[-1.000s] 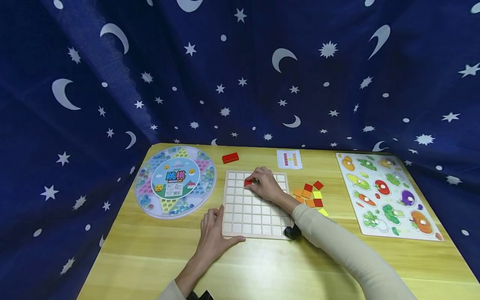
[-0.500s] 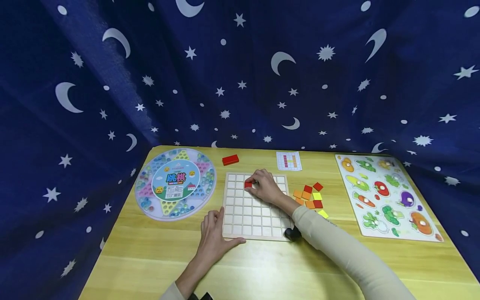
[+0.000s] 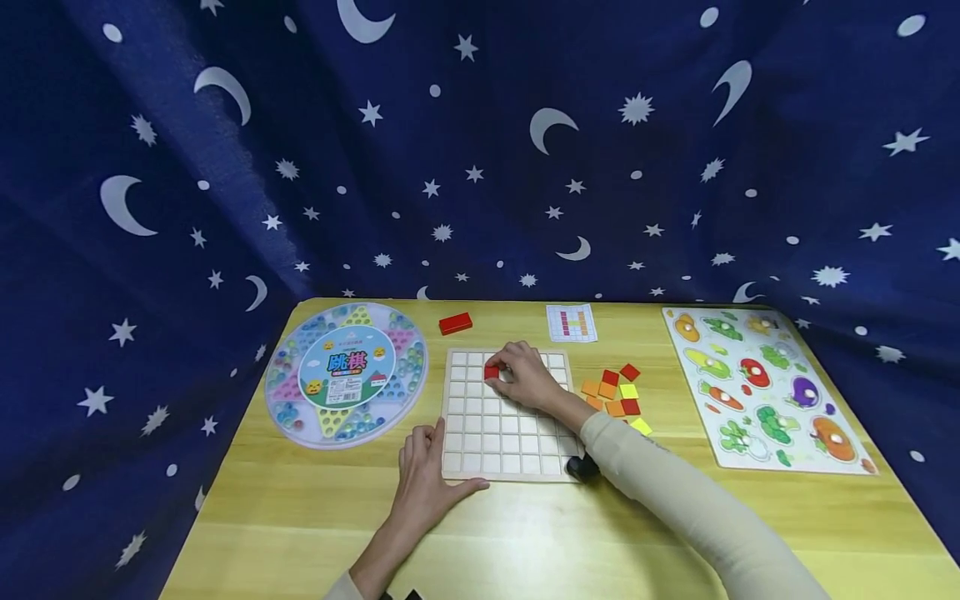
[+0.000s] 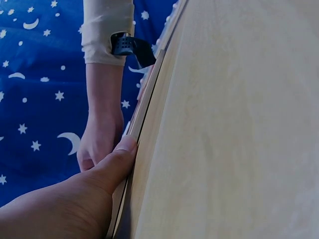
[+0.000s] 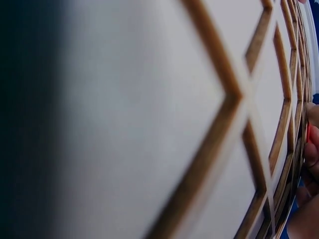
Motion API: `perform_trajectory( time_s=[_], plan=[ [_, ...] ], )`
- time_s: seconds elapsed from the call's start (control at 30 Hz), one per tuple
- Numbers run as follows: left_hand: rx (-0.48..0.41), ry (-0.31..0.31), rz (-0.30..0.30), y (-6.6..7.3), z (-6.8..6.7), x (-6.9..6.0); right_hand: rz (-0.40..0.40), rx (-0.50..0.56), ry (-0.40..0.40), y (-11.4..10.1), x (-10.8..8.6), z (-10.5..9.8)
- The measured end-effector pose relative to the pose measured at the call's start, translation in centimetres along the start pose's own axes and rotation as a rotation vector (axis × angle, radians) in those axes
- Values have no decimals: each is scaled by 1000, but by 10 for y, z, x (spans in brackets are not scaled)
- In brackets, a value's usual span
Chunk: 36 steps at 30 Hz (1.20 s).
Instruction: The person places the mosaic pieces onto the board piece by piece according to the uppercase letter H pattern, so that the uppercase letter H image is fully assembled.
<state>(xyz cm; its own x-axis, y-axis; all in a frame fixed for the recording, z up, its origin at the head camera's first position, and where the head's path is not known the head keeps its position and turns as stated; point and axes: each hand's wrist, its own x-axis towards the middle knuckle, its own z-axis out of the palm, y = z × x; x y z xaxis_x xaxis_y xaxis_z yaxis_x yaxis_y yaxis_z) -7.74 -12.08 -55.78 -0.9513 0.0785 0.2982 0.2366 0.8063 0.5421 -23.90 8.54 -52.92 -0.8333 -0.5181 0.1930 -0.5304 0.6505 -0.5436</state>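
A round, multicoloured plastic marble game board (image 3: pixel 347 371) lies at the left of the table (image 3: pixel 300 517). Beside it, the left hand (image 3: pixel 423 477) spreads thumb and forefinger around the near-left corner of a pale wooden grid board (image 3: pixel 491 443), gripping nothing; if that contact slackened, the board might slide. Behind is a red oblong block (image 3: pixel 455 323). The right hand (image 3: pixel 525 377), nearly closed, pinches a small red square tile (image 3: pixel 491 372) at the third column, second row from the far edge; I cannot tell whether it is seated. A skewed release could leave it tilted across a ridge. Farther right, loose red, orange and yellow square tiles (image 3: pixel 609 389) lie close by the right sleeve (image 3: pixel 637 467), which could scatter them when drawn back.
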Motion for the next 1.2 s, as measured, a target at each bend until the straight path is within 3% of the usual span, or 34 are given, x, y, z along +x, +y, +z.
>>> perform_trajectory(
  time_s=[0.27, 0.5, 0.7, 0.87, 1.03, 1.2],
  plan=[
    [8, 15, 14, 0, 2, -1, -15, -31, -35, -4, -2, -6],
    [-28, 2, 11, 3, 1, -3, -42, 9, -71, 3, -20, -31],
    [-35, -2, 31, 0, -5, -2, -34, -36, -8, 24, -54, -69],
    [-38, 4, 31, -3, -8, -1, 28, -80, 22, 45, -94, -95],
    [-38, -26, 7, -3, -7, 0, 108, -95, 5, 61, -130, -112],
    [-50, -36, -5, 0, -6, -1, 128, -91, -12, 67, -148, -121]
  ],
)
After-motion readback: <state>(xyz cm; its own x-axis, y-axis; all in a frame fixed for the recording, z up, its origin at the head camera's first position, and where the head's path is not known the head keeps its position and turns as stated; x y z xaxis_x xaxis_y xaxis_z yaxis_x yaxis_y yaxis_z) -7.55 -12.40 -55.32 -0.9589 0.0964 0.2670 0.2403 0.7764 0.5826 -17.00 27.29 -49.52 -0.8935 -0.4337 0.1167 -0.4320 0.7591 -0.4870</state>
